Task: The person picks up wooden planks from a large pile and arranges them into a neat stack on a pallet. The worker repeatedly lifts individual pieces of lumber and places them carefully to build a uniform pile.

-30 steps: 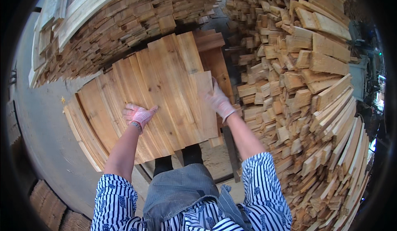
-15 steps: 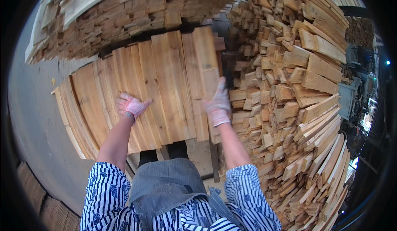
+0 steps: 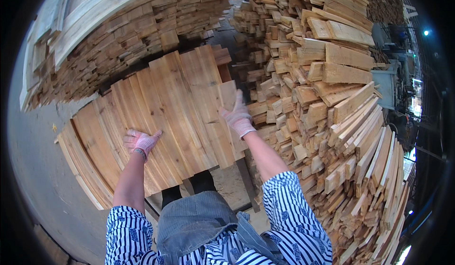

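A layer of planed wooden boards (image 3: 161,99) lies side by side in front of me, their long sides running away from me. My left hand (image 3: 141,141), in a pinkish-white glove, rests palm down on the middle boards with its fingers spread. At the right end of the layer my right hand (image 3: 238,117), gloved alike, grips a short wooden board (image 3: 226,94). Its thumb lies over the top face and the fingers reach along the right side; the fingertips are partly hidden. Lower boards show beyond the far right corner of the layer.
Behind the layer stands a tall stack of boards (image 3: 142,28). A big heap of loose offcuts (image 3: 303,99) rises close on the right. Dark legs of a stand (image 3: 246,179) show below the boards. Grey floor (image 3: 38,146) lies to the left.
The view has swung to the right, so the boards and stacks appear farther left. My right hand has shifted slightly away from me along the short board. My left hand stays on the middle boards.
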The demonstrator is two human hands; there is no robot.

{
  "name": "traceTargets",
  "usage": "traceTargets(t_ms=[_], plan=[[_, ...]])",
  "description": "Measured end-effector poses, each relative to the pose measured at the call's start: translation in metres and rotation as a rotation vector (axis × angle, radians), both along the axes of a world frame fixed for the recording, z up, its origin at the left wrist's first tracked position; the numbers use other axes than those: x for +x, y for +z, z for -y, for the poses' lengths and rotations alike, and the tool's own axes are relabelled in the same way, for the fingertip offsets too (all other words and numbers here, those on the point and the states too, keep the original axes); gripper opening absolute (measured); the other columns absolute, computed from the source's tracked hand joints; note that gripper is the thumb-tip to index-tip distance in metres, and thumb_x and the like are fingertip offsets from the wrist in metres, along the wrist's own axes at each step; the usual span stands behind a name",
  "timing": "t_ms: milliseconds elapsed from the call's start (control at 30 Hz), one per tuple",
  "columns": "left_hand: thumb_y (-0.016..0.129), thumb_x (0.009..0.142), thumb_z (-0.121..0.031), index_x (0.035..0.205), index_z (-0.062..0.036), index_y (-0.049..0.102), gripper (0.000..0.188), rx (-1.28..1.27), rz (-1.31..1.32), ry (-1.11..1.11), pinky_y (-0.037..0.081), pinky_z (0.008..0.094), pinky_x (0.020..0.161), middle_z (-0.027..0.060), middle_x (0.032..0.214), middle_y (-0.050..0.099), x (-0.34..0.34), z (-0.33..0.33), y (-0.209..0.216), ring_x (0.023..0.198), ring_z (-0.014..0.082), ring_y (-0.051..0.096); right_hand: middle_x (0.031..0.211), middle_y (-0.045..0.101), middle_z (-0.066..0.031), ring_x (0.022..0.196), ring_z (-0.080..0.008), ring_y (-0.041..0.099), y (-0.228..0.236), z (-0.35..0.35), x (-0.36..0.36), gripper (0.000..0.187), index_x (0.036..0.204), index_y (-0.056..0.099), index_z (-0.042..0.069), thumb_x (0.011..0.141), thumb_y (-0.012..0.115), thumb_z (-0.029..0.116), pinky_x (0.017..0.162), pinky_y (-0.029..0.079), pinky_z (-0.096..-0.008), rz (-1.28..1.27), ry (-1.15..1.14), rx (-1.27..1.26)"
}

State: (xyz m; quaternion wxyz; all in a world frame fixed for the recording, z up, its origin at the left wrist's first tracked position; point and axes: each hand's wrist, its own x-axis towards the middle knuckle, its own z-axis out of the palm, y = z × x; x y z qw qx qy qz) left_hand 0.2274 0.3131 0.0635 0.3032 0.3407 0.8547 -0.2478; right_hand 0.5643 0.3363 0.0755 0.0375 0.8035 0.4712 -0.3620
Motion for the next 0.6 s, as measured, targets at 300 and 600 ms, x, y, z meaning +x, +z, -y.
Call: traceTargets(t_ms=[300,600], plan=[[0.062,0.078,-0.079,0.118,-0.0008,0.064,0.088,0.186,-0.004,-0.522,0.045,0.036,0.098,0.0152,0.118,0.064,-0.016,0.018,-0.044,0.11,0.025,0.061,0.156,0.033,-0.0298,0.145,-0.0376,0.035,0.039,0.055,-0.087,0.108,0.156,0.018,-0.006,0.083,0.071,0.054,0.119,0.029,-0.0384,-0.605,-0.02,0.28],[0.05,0.092,-0.071,0.16,-0.0132,0.019,0.095,0.362,1.363,-0.598,0.026,0.0455,0.118,0.0141,0.164,0.02,-0.059,0.047,0.015,0.145,0.0303,0.03,0.149,0.044,-0.0281,0.139,-0.033,0.044,0.095,0.129,-0.118,0.11,0.157,0.013,-0.003,0.083,0.071,0.055,0.113,0.036,-0.0364,-0.767,-0.521,0.433]])
